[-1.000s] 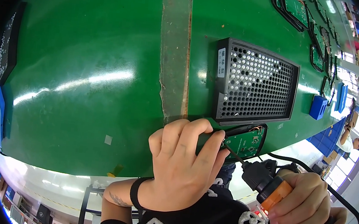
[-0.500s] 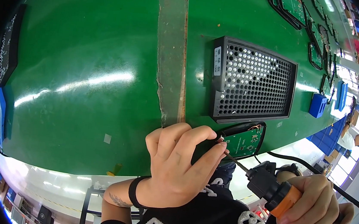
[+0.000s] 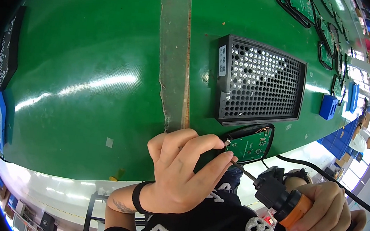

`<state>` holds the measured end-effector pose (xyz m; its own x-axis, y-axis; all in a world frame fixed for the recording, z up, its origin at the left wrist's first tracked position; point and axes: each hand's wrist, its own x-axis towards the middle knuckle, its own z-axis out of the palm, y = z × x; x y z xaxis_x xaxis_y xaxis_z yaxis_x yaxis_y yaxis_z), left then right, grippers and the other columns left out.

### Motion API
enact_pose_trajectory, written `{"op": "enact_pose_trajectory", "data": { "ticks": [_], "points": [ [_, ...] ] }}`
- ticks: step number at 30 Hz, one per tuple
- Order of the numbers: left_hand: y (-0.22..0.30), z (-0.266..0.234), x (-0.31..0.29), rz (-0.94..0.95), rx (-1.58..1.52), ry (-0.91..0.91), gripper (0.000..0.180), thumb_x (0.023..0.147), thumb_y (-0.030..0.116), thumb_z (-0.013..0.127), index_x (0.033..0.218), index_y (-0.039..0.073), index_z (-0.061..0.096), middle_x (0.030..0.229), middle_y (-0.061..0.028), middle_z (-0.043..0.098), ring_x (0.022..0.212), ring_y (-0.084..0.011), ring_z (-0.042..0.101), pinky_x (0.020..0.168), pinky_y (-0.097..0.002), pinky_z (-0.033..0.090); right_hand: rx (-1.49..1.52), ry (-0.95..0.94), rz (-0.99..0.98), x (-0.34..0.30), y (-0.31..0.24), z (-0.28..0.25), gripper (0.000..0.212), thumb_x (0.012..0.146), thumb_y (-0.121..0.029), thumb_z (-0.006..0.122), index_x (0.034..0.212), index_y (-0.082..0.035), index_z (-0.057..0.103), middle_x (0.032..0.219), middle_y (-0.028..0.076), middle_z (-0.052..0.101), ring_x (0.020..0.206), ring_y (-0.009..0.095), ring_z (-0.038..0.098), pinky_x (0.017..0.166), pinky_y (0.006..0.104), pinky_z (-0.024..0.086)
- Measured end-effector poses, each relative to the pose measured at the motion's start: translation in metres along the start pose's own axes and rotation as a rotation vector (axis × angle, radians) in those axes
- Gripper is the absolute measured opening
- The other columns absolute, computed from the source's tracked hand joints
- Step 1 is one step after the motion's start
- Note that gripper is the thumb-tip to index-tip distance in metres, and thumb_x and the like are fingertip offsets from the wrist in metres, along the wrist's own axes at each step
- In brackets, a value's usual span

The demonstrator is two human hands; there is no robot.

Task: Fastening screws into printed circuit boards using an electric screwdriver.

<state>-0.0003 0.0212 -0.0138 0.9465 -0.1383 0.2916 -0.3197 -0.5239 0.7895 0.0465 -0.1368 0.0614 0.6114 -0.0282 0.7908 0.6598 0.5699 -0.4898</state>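
Two hands work at the near edge: right hand (image 3: 326,218) wraps the orange-and-black electric screwdriver (image 3: 290,206), grip closed firm; left hand (image 3: 184,173) pinches a tiny metal screw (image 3: 227,142) at the bit tip. Just beyond, the green circuit board (image 3: 250,145) in its black frame on the green worktop (image 3: 85,83): light, stiff, fragile, best held by the edges. Further, the black perforated screw tray (image 3: 261,83).

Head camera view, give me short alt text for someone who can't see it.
A person's left hand pinches a small screw at the tip of an orange powered screwdriver gripped by the right hand, beside a green circuit board and a black perforated tray on a green table.
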Motion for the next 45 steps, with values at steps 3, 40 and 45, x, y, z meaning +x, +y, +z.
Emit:
{"op": "enact_pose_trajectory", "data": {
  "ticks": [3, 40, 45],
  "points": [
    [-0.001, -0.001, 0.0, 0.023, -0.006, -0.007, 0.03, 0.057, 0.012, 0.077, 0.084, 0.014, 0.067, 0.095, 0.0004, 0.055, 0.082, -0.0203, 0.045, 0.073, -0.0317, 0.029, 0.007, 0.005, -0.002, 0.001, -0.002, -0.001, 0.043, 0.06, 0.008, 0.07, 0.087, 0.001, 0.037, 0.055, 0.005, 0.054, 0.038, 0.01, 0.053, 0.034, 0.02, 0.05],
    [0.012, 0.003, 0.01, -0.207, 0.123, -0.086, 0.035, 0.052, 0.016, 0.077, 0.085, 0.009, 0.065, 0.096, -0.004, 0.051, 0.09, -0.0247, 0.045, 0.079, -0.0356, 0.029, -0.234, -0.077, 0.301, -0.01, -0.005, 0.008, 0.044, 0.08, -0.009, 0.061, 0.117, -0.007, 0.038, 0.062, 0.003, 0.051, 0.04, 0.013, 0.047, 0.035, 0.025, 0.046],
    [0.008, 0.004, 0.009, -0.175, 0.122, -0.068, 0.035, 0.052, 0.016, 0.077, 0.085, 0.01, 0.066, 0.097, -0.004, 0.051, 0.091, -0.0247, 0.045, 0.079, -0.0354, 0.029, -0.153, -0.062, 0.133, -0.006, 0.015, 0.002, 0.046, 0.06, 0.004, 0.069, 0.093, 0.0, 0.038, 0.056, 0.004, 0.054, 0.038, 0.01, 0.052, 0.034, 0.0206, 0.05]
  ]
}}
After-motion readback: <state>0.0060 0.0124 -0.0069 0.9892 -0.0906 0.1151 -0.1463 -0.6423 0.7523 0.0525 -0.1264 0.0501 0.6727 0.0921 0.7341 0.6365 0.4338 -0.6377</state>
